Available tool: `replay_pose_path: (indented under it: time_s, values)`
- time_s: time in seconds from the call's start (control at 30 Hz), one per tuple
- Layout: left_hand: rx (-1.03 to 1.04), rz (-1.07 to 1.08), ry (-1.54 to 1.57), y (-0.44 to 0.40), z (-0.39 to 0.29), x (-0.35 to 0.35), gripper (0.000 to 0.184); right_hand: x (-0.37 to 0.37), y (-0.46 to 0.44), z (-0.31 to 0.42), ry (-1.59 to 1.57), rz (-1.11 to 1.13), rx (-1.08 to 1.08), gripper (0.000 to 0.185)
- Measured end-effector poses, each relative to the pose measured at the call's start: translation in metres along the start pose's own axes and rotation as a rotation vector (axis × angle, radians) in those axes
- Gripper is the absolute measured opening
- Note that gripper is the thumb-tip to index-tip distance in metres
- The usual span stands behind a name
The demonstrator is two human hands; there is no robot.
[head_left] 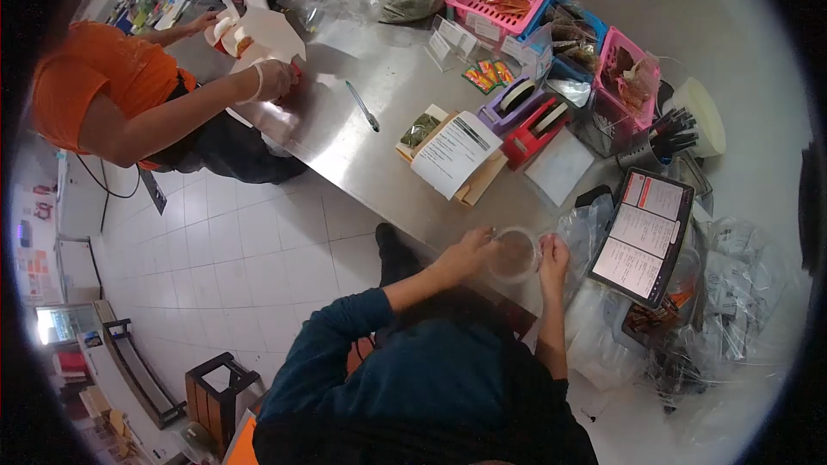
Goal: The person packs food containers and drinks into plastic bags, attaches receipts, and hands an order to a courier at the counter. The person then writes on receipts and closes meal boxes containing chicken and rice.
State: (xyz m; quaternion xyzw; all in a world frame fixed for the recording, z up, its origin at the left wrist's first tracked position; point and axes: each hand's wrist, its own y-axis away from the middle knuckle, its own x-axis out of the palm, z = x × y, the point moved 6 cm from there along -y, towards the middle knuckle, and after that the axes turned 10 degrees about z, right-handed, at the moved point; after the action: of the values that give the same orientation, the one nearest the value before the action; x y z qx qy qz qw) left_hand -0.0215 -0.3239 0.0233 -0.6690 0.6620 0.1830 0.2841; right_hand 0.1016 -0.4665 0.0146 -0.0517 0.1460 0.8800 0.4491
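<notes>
Gap betw. tub [514, 257] & box [481, 179]; tablet [643, 237] obstacle on R.

The round container [514, 256] has a whitish rim. One tape dispenser [497, 109] is purple, a second tape dispenser [521, 146] bright red; the co-worker's shirt [112, 65] is orange.

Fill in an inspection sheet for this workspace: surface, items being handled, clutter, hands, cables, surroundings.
Surface: metal table, shiny, reflecting light.
Items handled: round plastic piece, clear-rimmed, near the table edge; lid or tub, cannot tell.
Clutter: pen, printed slip, purple tape dispenser, red tape dispenser, tablet; clear plastic bags beyond the tablet.
Hands: left hand at the piece's left edge; right hand, fingers closed at its right edge.
Cables: dark cord curving beside the co-worker.
Surroundings: co-worker in orange handling a white carton; pale tiled floor.
</notes>
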Motion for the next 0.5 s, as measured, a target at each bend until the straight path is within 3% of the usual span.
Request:
replay_pose_path:
  time_s: [0.1,0.2,0.3,0.4,0.5]
  values:
    - [0.051,0.078,-0.177,0.003,-0.013,-0.008,0.051,0.008,-0.007,-0.003,-0.503,0.082,0.027,0.005]
    - [0.043,0.048,-0.240,0.002,-0.019,-0.020,0.059,0.007,0.005,0.002,-0.888,0.118,0.136,0.027]
    - [0.043,0.053,-0.310,0.002,-0.027,-0.028,0.065,0.004,0.011,0.003,-1.085,0.287,0.112,0.046]
    - [0.143,0.028,-0.418,0.006,-0.031,-0.025,0.068,-0.007,0.017,0.020,-1.070,0.393,0.065,0.057]
    - [0.281,0.013,-0.616,0.007,-0.039,-0.018,0.069,-0.005,0.019,0.058,-0.505,0.432,-0.040,0.068]
